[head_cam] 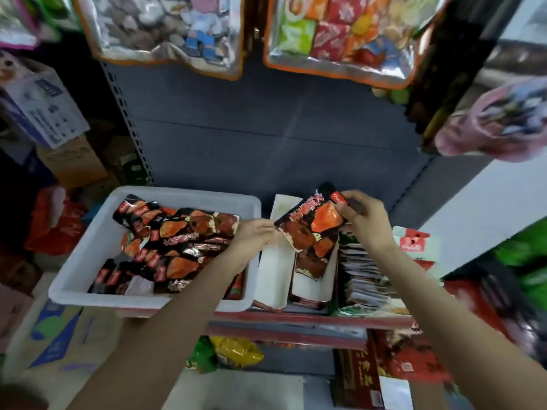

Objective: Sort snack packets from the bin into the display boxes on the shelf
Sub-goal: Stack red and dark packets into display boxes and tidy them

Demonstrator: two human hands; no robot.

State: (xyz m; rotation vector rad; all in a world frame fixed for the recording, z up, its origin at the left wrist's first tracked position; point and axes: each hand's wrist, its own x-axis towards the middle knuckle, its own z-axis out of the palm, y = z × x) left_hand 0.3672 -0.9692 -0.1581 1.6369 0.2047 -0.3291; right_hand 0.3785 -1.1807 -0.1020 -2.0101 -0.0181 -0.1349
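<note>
A white plastic bin (88,250) sits on the shelf at the left, holding several black-and-orange snack packets (174,241). To its right stands a white cardboard display box (273,261) with a few of the same packets inside. My right hand (362,220) pinches the top corner of one black-and-orange packet (310,224) above that box. My left hand (256,232) reaches over the bin's right rim, and its fingertips touch the lower left edge of the same packet.
A second display box (367,276) of silvery packets stands right of the white one, with a red-and-white box (414,244) beyond. Large bags of sweets (340,34) hang overhead. Cartons (44,108) are stacked at left. The lower shelf holds more snacks (236,352).
</note>
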